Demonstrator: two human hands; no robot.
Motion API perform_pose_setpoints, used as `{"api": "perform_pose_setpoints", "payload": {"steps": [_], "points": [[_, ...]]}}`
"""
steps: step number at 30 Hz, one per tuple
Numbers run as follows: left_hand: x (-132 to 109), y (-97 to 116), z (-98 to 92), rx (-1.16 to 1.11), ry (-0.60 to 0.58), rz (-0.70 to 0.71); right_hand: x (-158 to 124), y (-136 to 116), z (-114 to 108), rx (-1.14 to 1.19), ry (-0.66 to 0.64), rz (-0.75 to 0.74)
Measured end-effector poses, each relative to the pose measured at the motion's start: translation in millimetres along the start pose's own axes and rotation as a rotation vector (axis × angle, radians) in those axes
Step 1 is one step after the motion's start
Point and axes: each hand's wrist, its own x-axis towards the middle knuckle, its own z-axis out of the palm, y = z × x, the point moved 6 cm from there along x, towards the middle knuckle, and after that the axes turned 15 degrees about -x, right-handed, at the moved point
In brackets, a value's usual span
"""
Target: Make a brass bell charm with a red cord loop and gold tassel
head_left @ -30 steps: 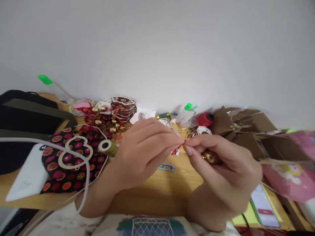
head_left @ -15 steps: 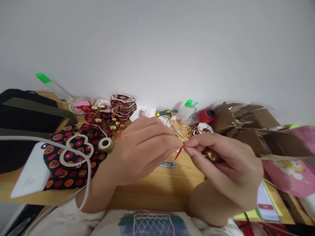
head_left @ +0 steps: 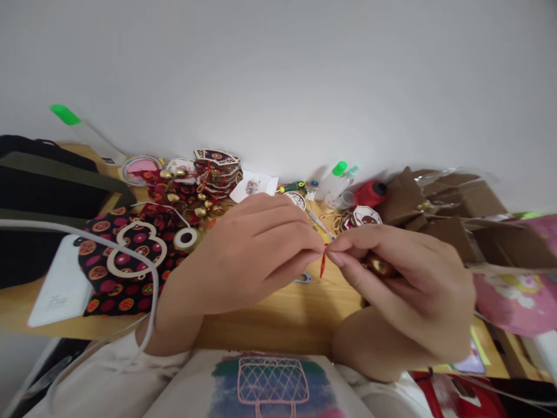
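Above the middle of the table, my left hand [head_left: 248,255] and my right hand [head_left: 404,284] meet fingertip to fingertip. Both pinch a thin red cord [head_left: 322,267], whose loose end hangs below the fingertips. A gold bell [head_left: 379,266] sits within my right hand, partly covered by its fingers. Below the cord, a small blue-grey tool with an oval opening [head_left: 303,278] lies on the wooden table [head_left: 278,337], half hidden behind my left hand.
Patterned fabric [head_left: 113,299] with a wooden gourd-shaped frame [head_left: 114,264], a thread spool [head_left: 186,238] and gold bells [head_left: 201,210] lie left. Stacked wooden ornaments [head_left: 217,159] stand behind. Open cardboard boxes [head_left: 509,249] are right. A white cable [head_left: 155,302] crosses my left forearm.
The camera view has tilted slightly, so the table things sit higher. Both hands stay pinched together; the red cord's loose end now hangs more upright.
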Motion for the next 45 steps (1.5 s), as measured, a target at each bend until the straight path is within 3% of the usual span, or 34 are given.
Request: {"api": "perform_pose_setpoints", "payload": {"steps": [6,14,27,36,45], "points": [[1.6,5.4,0.0,0.082,0.044,-0.039,-3.6,6.0,1.4,0.097,0.028,0.131],[1.2,8.2,-2.6,0.021,0.135,0.057,-7.3,12.3,4.0,0.280,0.083,0.293],[0.0,7.3,-6.6,-0.044,0.208,0.111,-6.2,16.7,16.2,0.706,0.023,0.500],[4.3,5.9,-5.4,-0.152,0.198,0.089,-7.6,14.2,10.8,0.682,0.076,0.374],[4.2,-0.9,-4.5,-0.246,0.194,0.012,-6.8,10.1,-0.3,0.383,0.206,0.254]]}}
